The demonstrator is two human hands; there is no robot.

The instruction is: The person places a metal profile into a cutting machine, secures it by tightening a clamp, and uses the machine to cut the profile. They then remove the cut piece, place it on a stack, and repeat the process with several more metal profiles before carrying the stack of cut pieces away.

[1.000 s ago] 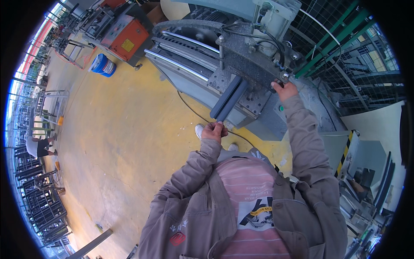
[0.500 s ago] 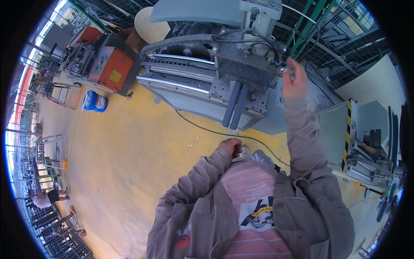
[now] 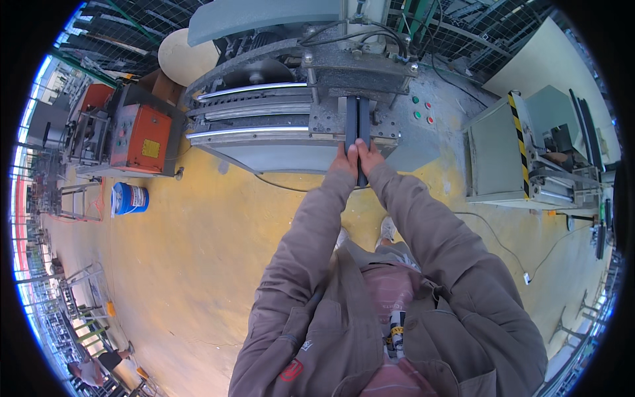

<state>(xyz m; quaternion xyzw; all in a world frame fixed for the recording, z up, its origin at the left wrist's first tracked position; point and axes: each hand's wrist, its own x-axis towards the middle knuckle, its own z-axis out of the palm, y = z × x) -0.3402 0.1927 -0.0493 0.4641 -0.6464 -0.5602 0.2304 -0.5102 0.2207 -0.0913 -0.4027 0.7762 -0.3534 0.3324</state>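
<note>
A yellow floor [image 3: 198,264] fills the left and middle of the frame, with a blue bucket [image 3: 129,198] and an orange cabinet [image 3: 142,135] on the left side. A grey machine [image 3: 264,151] spans the upper middle; red and green buttons [image 3: 417,115] show right of it.

Two dark grey bars [image 3: 351,126] lie side by side at upper centre, their far ends beneath the machine's upper plate, their near ends reaching past the hands. The left hand [image 3: 342,163] holds them from the left and the right hand [image 3: 372,159] from the right, thumbs on top, fingers along the outer sides; how tightly, I cannot tell.

Half a second ago both hands were off the bars, the left near the waist, the right raised at the machine's right end. The bucket now sits lower in the frame.
</note>
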